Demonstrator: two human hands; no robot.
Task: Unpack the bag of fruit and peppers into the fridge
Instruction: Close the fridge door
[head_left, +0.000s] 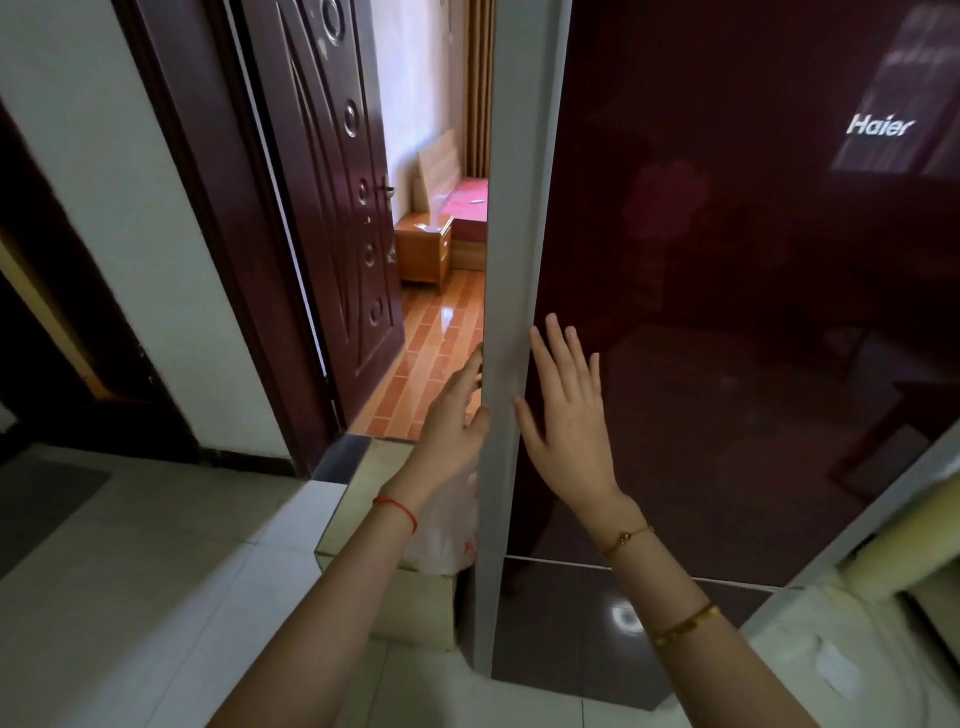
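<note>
fridge door (727, 312): glossy maroon glass, grey edge | right hand (571, 415): flat, fingers spread, released | left hand (452, 421): at edge, fingertips hidden, grip unclear | bag (447, 525): translucent plastic, half hidden

A private home: a tall fridge (727, 260) with a glossy dark-red front and a Haier badge stands on pale floor tiles (130, 571) beside a carved dark wooden door (332, 208). The door is open onto a bedroom with a pink-covered bed (465, 200), a wooden bedside cabinet (423, 249), a long tan curtain (478, 88) and shiny orange-brown flooring (431, 353).
</note>
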